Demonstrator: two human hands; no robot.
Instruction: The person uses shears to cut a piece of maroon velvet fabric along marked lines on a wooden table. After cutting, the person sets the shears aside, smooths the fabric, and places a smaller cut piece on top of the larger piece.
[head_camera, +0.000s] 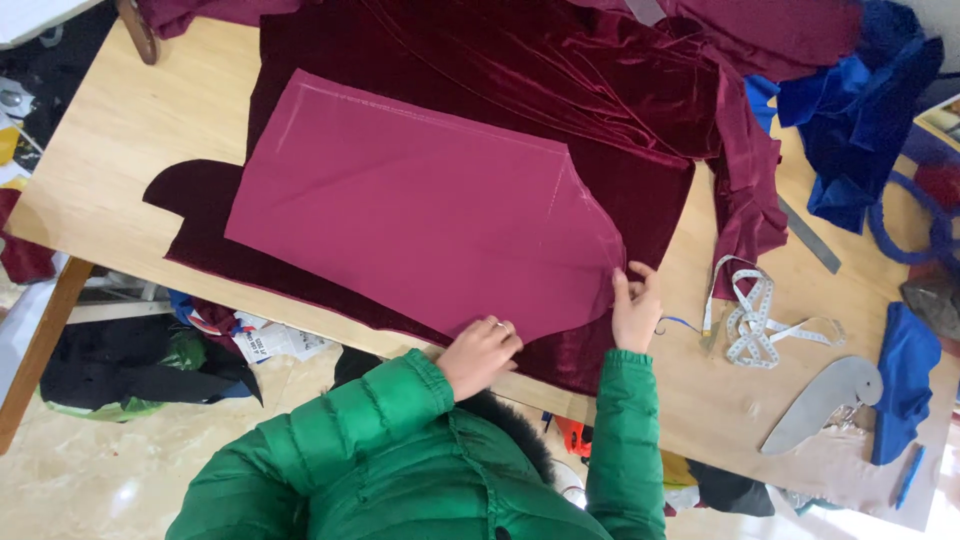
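Both hands are down at the near edge of the wooden table (130, 120), working the pink fabric panel (420, 210) that lies flat on top of the dark maroon velvet (520, 70). The left hand (480, 355), a ring on one finger, has its fingers curled together and pressed onto the panel's lower edge, seemingly pinching it, though the exact grip is hard to make out. The right hand (637, 310) stands just beside the panel's curved right corner, fingertips pinched on the edge there where the pink meets the velvet. Green puffer sleeves (620, 430) lead back from both wrists.

The velvet spreads well past the panel, bunching into folds toward the far right. Just right of the right hand, a white measuring tape (752, 325) lies coiled on the bare wood, and nearby sits a grey curved template (825, 400). A metal ruler (810, 237) pokes out from under the velvet's hanging fold. Blue cloth (850, 100) is heaped at the far right corner, with another blue piece (905, 375) near the table's right end and a blue pen (910, 475) close by. Below the table, on the floor, lie dark and green clothes (130, 370) and some papers (275, 342).
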